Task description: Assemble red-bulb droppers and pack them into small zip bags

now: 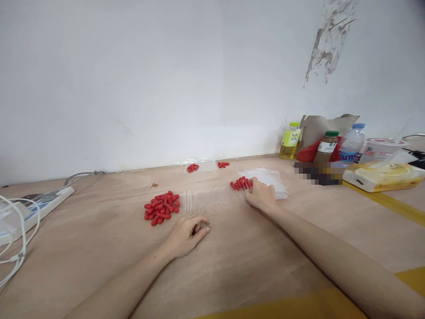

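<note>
Left hand (189,235): near, on the desk (212,274); fingers loosely curled, thumb apart.
Red bulbs (162,207): heaped at left.
Clear tubes (202,200): rowed right of the heap.
Right hand (262,195): at bulb-topped tubes (239,183), right; cannot tell whether its fingers are clamped.
Plastic bags (280,184): stacked just beyond the right hand.

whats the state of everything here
red-bulbed droppers, side by side, bulbs fitted
right hand, at the red-bulbed droppers, grip unclear
left hand, fingers loosely curled
loose red bulbs, heaped
clear tubes, in a row, without bulbs
clear bags, stacked flat
yellow-capped bottle, upright, closed
green-capped bottle, upright, closed
blue-capped bottle, upright, closed
tissue pack, open, tissue sticking out
</note>
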`<action>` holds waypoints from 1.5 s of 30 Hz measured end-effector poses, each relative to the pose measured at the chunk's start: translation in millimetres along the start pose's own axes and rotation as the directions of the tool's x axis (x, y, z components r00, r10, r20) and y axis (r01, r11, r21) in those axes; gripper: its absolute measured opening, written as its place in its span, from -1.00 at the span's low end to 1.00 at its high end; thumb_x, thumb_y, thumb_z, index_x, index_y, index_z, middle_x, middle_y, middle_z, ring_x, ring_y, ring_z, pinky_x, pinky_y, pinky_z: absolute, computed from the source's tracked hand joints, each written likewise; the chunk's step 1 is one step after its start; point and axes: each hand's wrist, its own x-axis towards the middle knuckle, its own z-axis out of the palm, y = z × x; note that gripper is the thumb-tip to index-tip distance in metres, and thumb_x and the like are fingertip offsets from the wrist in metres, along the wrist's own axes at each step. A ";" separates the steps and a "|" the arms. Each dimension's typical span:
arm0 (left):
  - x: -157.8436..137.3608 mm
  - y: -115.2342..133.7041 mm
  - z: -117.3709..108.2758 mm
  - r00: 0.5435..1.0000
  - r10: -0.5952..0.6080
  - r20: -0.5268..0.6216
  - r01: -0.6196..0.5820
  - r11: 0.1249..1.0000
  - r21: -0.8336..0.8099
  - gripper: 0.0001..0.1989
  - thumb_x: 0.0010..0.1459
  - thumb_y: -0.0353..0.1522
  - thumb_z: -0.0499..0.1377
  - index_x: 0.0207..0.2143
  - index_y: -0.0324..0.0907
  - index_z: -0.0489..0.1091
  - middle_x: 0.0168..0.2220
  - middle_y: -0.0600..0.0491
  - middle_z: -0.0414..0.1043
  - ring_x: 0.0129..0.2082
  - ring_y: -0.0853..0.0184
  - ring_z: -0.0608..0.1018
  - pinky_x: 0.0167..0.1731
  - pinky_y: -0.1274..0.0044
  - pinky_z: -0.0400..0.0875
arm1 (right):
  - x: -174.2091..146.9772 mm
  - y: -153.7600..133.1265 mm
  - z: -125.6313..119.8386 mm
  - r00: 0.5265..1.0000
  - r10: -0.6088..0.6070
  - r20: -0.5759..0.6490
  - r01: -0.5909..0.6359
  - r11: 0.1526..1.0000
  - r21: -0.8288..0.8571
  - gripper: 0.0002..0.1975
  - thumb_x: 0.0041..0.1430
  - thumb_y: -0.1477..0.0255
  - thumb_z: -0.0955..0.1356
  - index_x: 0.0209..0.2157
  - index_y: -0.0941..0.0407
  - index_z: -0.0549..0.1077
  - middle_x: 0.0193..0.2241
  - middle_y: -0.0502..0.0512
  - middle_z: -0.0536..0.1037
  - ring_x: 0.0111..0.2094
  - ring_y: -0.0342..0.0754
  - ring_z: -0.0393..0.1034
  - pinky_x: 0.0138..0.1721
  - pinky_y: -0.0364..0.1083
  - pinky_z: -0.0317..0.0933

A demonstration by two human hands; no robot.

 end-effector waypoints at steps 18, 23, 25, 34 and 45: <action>0.3 1.5 -1.6 1.000 -0.003 0.014 0.003 1.000 0.025 -0.83 0.10 -0.32 0.05 -0.30 -0.18 0.37 -0.64 0.18 0.14 -0.61 0.44 0.26 -0.59 0.64 0.12 | 1.5 -39.3 4.3 0.977 -0.152 0.149 0.166 0.983 -0.083 -0.70 0.08 0.33 0.18 -0.42 0.16 0.48 -0.40 0.24 0.49 -0.29 0.07 0.34 -0.21 0.05 -0.05; -0.4 2.1 -0.9 1.000 -0.003 0.029 0.002 0.999 0.041 -0.84 0.11 -0.33 0.04 -0.30 -0.18 0.36 -0.64 0.18 0.14 -0.61 0.44 0.28 -0.58 0.64 0.13 | 5.9 -48.8 10.4 0.975 -0.144 0.171 0.165 0.979 -0.116 -0.75 0.07 0.44 0.18 -0.42 0.19 0.47 -0.34 0.30 0.49 -0.28 0.09 0.34 -0.18 0.09 -0.07; -0.8 2.3 0.7 1.000 0.003 0.024 -0.004 0.999 0.050 -0.84 0.11 -0.33 0.04 -0.29 -0.18 0.36 -0.64 0.18 0.15 -0.61 0.44 0.28 -0.58 0.64 0.14 | 5.1 -50.5 10.9 0.974 -0.144 0.173 0.165 0.979 -0.115 -0.74 0.07 0.47 0.17 -0.42 0.21 0.46 -0.35 0.32 0.49 -0.29 0.08 0.35 -0.17 0.09 -0.08; 13.3 -23.8 -26.6 0.893 -0.053 -0.448 0.294 0.822 0.488 -0.81 0.08 -0.27 0.03 -0.48 -0.19 0.32 -0.42 0.00 0.34 -0.34 0.22 0.36 -0.31 0.44 0.15 | -30.5 -24.9 -5.6 0.875 -0.481 -0.059 0.484 0.874 0.050 -0.76 0.18 0.45 0.09 -0.28 0.25 0.29 -0.37 0.23 0.46 -0.32 0.02 0.32 -0.23 -0.02 0.02; 17.1 -53.5 -34.2 0.864 -0.211 -0.456 0.465 0.680 0.567 -0.70 0.03 -0.16 0.04 -0.56 -0.17 0.37 -0.40 -0.03 0.35 -0.29 0.16 0.35 -0.28 0.38 0.08 | -47.5 -3.6 16.3 0.709 -0.637 -0.303 0.698 0.696 0.169 -0.74 0.20 0.48 0.13 -0.11 0.15 0.29 -0.23 0.16 0.48 -0.22 -0.04 0.33 -0.22 -0.06 0.04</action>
